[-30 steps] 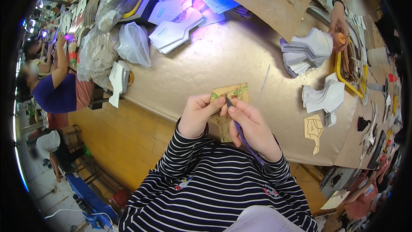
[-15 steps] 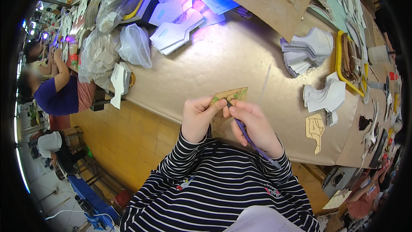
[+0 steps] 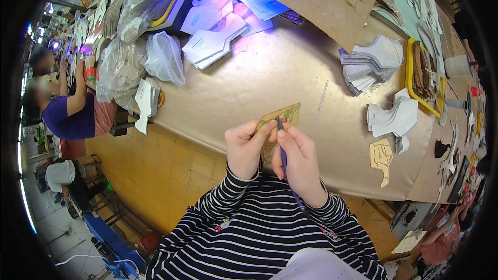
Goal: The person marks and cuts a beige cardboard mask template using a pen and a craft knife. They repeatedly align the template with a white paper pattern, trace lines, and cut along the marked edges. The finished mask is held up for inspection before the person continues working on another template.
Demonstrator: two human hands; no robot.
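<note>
Close to the table's near edge, my left hand [image 3: 244, 149] pinches a small tan board piece [image 3: 288, 116] with green markings. My right hand [image 3: 303, 163] is closed round a slim purple tool [image 3: 283, 157], whose dark pointed tip meets the piece beside my left thumb. The tool's other end slants down toward my striped sleeve. My fingers hide the lower part of the piece, and whether the tip is cutting or only touching cannot be made out. Right of my hands lie a thin clear-barrelled pen [image 3: 320, 105] and a tan template with dark outlines [image 3: 381, 157].
White cut pieces lie stacked at the right [image 3: 394, 114], with a grey-white stack [image 3: 371, 62] above. A yellow-rimmed tray [image 3: 421, 83] stands beyond. Plastic bags [image 3: 163, 57] and more white pieces [image 3: 215, 41] sit at the far left. A brown board [image 3: 316, 0] overlaps the far side.
My right hand has shifted slightly and turned, so the purple tool stands more upright with its tip higher on the piece. At the left, a co-worker's arm has moved.
</note>
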